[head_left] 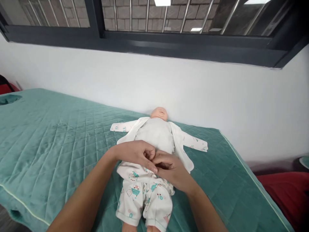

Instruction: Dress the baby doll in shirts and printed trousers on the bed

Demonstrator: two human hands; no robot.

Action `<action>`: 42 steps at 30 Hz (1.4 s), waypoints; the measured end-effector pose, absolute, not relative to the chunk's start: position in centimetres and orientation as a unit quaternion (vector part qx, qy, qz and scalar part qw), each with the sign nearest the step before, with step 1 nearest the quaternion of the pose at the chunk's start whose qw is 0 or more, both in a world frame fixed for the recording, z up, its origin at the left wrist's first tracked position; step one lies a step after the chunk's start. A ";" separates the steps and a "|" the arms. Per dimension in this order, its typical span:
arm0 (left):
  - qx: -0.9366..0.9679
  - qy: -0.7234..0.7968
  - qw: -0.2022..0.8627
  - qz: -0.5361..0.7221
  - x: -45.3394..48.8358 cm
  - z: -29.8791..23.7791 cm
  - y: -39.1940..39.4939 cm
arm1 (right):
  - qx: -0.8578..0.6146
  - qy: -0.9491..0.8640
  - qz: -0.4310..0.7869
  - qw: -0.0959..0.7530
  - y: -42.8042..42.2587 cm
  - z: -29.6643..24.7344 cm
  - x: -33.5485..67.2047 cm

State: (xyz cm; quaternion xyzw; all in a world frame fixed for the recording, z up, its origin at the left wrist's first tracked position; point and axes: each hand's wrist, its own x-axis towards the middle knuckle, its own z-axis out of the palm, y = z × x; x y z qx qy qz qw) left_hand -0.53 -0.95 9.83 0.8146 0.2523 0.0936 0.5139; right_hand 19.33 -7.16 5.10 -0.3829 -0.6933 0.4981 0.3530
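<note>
A baby doll point(159, 113) lies on its back, its head close to the wall. An open white jacket point(194, 142) with printed sleeves is spread out under it, sleeves stretched to both sides. White material point(154, 130) covers its torso. Printed white trousers point(132, 193) are on its legs, with the feet partly cut off at the lower frame edge. My left hand point(137, 154) and my right hand point(175, 169) meet over the doll's waist, fingers curled and pinched together, fingertips touching. Whatever lies between the fingertips is hidden.
A green quilted cover point(72, 138) lies over the bed beneath the doll, with a hole point(9, 99) at far left. Behind stand a white wall point(217, 96) and a dark-framed barred window point(154, 42). Something red point(287, 190) is beyond the bed's right edge.
</note>
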 end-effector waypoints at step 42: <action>0.642 0.363 0.623 0.262 -5.7 2.5 2.6 | -0.601 -0.515 0.442 0.423 -3.9 1.9 25.0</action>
